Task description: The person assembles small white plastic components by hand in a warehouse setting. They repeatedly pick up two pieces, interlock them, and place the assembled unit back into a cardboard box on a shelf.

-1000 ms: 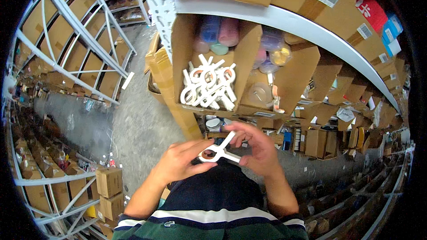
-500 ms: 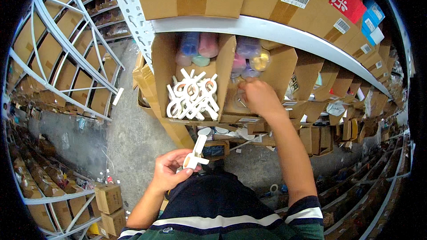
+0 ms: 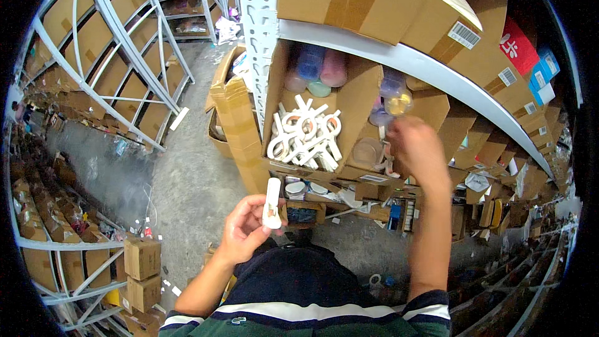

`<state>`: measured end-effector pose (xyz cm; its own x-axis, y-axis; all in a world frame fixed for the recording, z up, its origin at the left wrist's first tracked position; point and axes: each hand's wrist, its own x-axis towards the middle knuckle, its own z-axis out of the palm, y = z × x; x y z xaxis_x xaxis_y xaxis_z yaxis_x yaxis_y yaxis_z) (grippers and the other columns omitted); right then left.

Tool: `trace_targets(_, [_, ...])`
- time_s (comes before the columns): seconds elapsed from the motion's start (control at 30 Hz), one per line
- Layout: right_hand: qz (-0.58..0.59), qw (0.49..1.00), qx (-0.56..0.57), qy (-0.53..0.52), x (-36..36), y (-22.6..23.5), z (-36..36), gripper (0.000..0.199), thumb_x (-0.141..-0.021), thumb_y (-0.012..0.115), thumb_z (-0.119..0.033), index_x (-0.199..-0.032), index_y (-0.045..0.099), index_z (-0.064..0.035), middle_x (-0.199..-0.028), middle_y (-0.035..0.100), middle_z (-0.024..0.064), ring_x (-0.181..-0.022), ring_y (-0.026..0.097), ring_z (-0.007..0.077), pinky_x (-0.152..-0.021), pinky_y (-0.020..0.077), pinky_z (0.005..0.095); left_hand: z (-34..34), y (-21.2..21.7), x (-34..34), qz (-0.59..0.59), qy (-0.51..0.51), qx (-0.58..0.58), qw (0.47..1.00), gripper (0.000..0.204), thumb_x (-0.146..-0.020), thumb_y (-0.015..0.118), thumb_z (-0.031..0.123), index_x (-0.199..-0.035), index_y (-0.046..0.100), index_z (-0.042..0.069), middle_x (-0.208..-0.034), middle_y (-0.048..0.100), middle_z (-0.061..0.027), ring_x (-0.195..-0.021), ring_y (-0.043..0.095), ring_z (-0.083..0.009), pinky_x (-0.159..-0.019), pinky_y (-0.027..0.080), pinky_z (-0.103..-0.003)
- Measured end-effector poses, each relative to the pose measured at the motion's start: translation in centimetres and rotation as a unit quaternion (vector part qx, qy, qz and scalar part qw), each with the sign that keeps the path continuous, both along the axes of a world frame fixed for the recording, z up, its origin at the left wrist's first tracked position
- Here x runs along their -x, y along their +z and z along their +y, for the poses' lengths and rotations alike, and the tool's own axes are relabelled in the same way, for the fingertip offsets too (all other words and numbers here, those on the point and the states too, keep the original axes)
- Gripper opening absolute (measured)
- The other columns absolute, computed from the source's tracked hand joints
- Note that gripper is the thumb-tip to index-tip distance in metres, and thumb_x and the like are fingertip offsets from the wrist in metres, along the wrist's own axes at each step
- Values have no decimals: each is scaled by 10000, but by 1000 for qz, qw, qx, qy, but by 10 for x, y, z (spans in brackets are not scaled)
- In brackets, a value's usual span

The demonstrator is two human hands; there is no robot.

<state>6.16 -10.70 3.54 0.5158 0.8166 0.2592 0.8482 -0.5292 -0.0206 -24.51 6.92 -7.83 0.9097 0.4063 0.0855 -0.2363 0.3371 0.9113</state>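
My left hand (image 3: 246, 228) is closed round a white plastic spring clip (image 3: 272, 203), held upright before my waist. Similar white clips (image 3: 306, 131) with orange-lined round jaws fill the front of an open cardboard box (image 3: 352, 100) on the shelf. My right hand (image 3: 417, 150), smeared by motion, is over the neighbouring box. Along its fingers hangs a white clip (image 3: 388, 161) with orange in it, partly covered by the hand. Behind it in that box lie clear round containers with yellow (image 3: 398, 103) and purple contents; a clear round lid-like piece (image 3: 367, 151) lies near the front.
Blue and pink rolled packs (image 3: 310, 62) lie behind the clips. A white shelf beam (image 3: 374, 47) crosses above the boxes, and a perforated upright (image 3: 259, 37) stands to their left. Flattened cardboard (image 3: 237, 131) leans beside it. More racks (image 3: 118, 43) line the aisle at left.
My view has turned, shifting the shelf rightward in the picture. My right hand has drawn back from inside the right box, with a white clip now showing at it. The left hand's clip has rotated.
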Motion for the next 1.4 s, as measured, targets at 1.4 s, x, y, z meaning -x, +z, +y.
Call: trace_targets(1.4, [288, 882, -225, 298, 127, 14, 13, 134, -767, 727, -57, -851, 624, -48, -848, 573, 85, -797, 595, 275, -698, 489, 367, -1, 32, -10, -37, -121, -378, 917, 405, -952, 519, 59, -1345, 478, -29, -1329, 462, -202, -1266, 458, -367, -1100, 348, -423])
